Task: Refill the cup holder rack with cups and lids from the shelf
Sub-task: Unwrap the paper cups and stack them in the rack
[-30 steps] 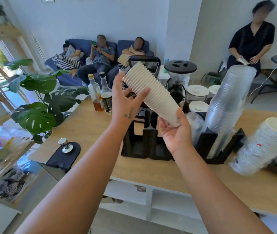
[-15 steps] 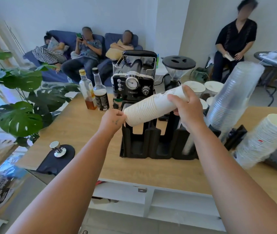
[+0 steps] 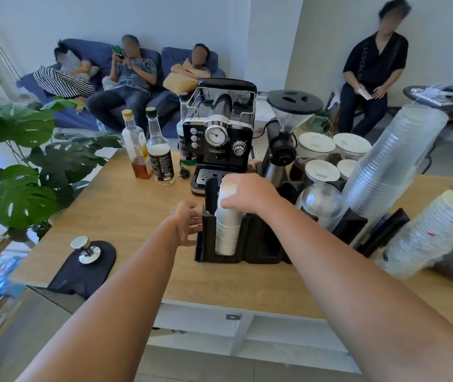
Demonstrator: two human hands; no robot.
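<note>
The stack of white paper cups (image 3: 226, 228) stood upright in the leftmost slot of the black cup holder rack (image 3: 250, 244), its top rising above the rack's walls. The right hand (image 3: 247, 193) was closed over the top of the stack, fingers curled around its upper cups. The left hand (image 3: 188, 226) lay against the rack's left wall, fingers loosely bent and touching it. To the right of the rack's filled slot, a tilted stack of clear plastic cups (image 3: 393, 164) leaned out of the rack's far end, and beyond that a stack of white paper cups in a wrapper (image 3: 434, 230) lay slanted. Behind the rack stood an espresso machine (image 3: 219, 136) and a coffee grinder (image 3: 286, 130), all on the wooden counter (image 3: 126, 205).
</note>
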